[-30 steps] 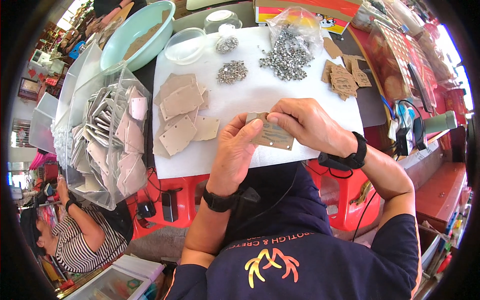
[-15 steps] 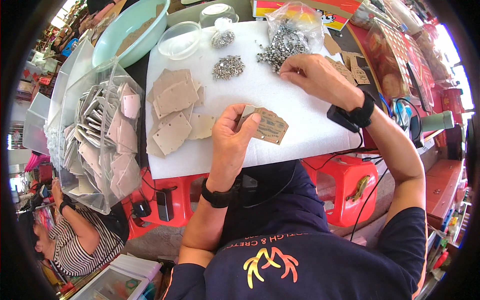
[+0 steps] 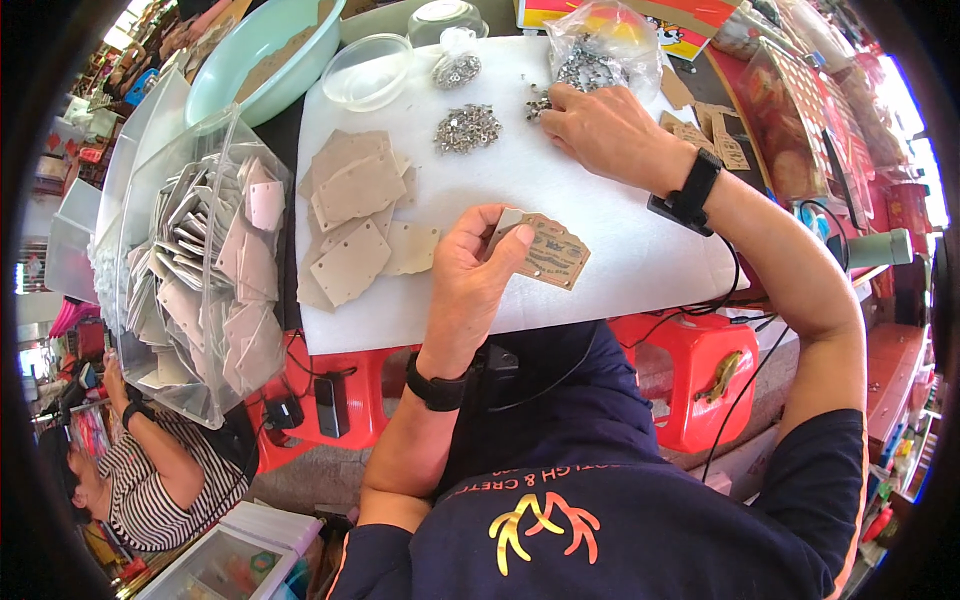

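Note:
My left hand (image 3: pixel 470 275) pinches a scalloped brown printed card (image 3: pixel 558 252) between thumb and fingers, above the front of the white foam sheet (image 3: pixel 400 312). Small holes show along the card's edge. Over the near side of a heap of small metal fittings (image 3: pixel 580 72), my right hand (image 3: pixel 618 138) is bent with its fingers curled down. Its fingertips are hidden, and whatever they grip cannot be made out. Left of it lies a smaller pile of metal pieces (image 3: pixel 467 129). Plain grey-beige cards (image 3: pixel 355 190) lie in an overlapping stack on the sheet's left.
A clear bin (image 3: pixel 208 370) full of cards stands at left, below a pale green basin (image 3: pixel 215 90). A round clear tub (image 3: pixel 367 75) and small bag (image 3: pixel 457 65) sit at the back. Cables hang near a red stool (image 3: pixel 690 400). Another person (image 3: pixel 165 470) sits at lower left.
My right hand has shifted left across the near edge of the fittings heap, its fingers now turned down there. My left hand still holds the card, almost unmoved. The view has shifted slightly.

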The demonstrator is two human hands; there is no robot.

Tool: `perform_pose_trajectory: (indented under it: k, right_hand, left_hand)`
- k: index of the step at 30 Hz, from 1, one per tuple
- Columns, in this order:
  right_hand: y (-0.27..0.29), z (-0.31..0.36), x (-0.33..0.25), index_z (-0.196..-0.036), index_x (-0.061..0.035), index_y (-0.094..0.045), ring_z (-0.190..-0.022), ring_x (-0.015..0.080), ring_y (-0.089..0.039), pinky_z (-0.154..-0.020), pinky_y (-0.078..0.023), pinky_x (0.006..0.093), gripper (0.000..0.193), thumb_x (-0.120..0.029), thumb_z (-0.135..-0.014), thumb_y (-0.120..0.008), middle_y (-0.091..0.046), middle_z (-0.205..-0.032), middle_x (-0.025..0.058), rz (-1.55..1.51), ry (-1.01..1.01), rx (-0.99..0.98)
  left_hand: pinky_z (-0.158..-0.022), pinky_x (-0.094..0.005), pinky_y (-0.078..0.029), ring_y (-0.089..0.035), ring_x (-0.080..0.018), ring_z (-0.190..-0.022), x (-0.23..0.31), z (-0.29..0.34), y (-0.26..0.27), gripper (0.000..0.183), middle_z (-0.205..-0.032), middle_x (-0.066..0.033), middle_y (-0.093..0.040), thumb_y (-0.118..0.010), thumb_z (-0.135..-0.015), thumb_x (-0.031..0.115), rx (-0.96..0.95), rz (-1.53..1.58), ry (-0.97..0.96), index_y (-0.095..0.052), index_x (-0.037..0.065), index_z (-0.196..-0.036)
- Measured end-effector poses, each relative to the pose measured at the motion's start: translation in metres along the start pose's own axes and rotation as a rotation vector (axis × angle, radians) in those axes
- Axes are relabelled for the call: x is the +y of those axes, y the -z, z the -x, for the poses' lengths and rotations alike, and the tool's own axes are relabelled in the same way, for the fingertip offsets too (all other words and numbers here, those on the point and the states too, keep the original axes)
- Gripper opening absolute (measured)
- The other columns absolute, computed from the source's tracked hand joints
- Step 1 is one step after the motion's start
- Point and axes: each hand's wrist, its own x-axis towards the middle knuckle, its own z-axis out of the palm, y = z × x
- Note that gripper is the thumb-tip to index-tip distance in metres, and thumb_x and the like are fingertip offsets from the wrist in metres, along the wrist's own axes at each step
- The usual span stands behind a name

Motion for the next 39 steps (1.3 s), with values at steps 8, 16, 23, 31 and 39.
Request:
perform_pose_trajectory:
  k: [8,16,23,31,39]
  right_hand:
    - [0.007,-0.009,0.006,-0.08,-0.0036,-0.063,-0.071,0.0314,-0.066,-0.064,-0.054,0.0413,0.008,-0.011,-0.08,-0.06,-0.06,-0.09,0.0135,0.014,0.173,-0.077]
    - [0.017,0.007,-0.004,-0.081,-0.0037,-0.059,-0.072,0.0337,-0.062,-0.066,-0.049,0.0439,0.009,-0.012,-0.079,-0.061,-0.061,-0.083,0.0135,-0.442,-0.028,-0.194]
    - [0.013,0.029,-0.01,-0.086,-0.0034,-0.061,-0.078,0.0311,-0.063,-0.069,-0.049,0.041,0.01,-0.013,-0.083,-0.063,-0.063,-0.084,0.0108,-0.498,-0.128,-0.242]
    - [0.014,0.04,-0.012,-0.088,-0.0051,-0.065,-0.08,0.0306,-0.064,-0.07,-0.05,0.0411,0.009,-0.014,-0.085,-0.063,-0.064,-0.087,0.0102,-0.478,-0.073,-0.122]
    - [0.014,0.044,-0.007,-0.093,-0.0079,-0.068,-0.081,0.0307,-0.066,-0.072,-0.052,0.041,0.012,-0.014,-0.084,-0.063,-0.068,-0.091,0.0108,-0.617,-0.177,-0.088]
  left_hand:
    - [-0.082,-0.0235,-0.05,-0.061,-0.0074,-0.088,-0.004,-0.002,0.001,0.017,-0.099,-0.0051,-0.066,-0.063,-0.093,0.007,-0.002,-0.003,-0.013,-0.059,-0.001,-0.107]
    - [-0.082,-0.0239,-0.05,-0.061,-0.0076,-0.087,-0.003,-0.001,0.005,0.018,-0.099,-0.0058,-0.067,-0.063,-0.092,0.008,0.007,0.035,-0.019,-0.06,-0.001,-0.108]
    - [-0.082,-0.0243,-0.049,-0.061,-0.0076,-0.087,-0.003,-0.001,0.002,0.018,-0.099,-0.0058,-0.067,-0.063,-0.092,0.008,0.01,0.02,-0.021,-0.06,-0.001,-0.108]
    - [-0.083,-0.0242,-0.049,-0.061,-0.0072,-0.087,-0.005,-0.001,0.006,0.018,-0.098,-0.005,-0.067,-0.063,-0.093,0.007,0.008,-0.002,-0.042,-0.06,-0.001,-0.109]
    - [-0.084,-0.0244,-0.049,-0.061,-0.0072,-0.088,-0.004,0.001,0.005,0.019,-0.099,-0.005,-0.067,-0.064,-0.093,0.008,-0.008,-0.003,-0.049,-0.06,-0.001,-0.109]
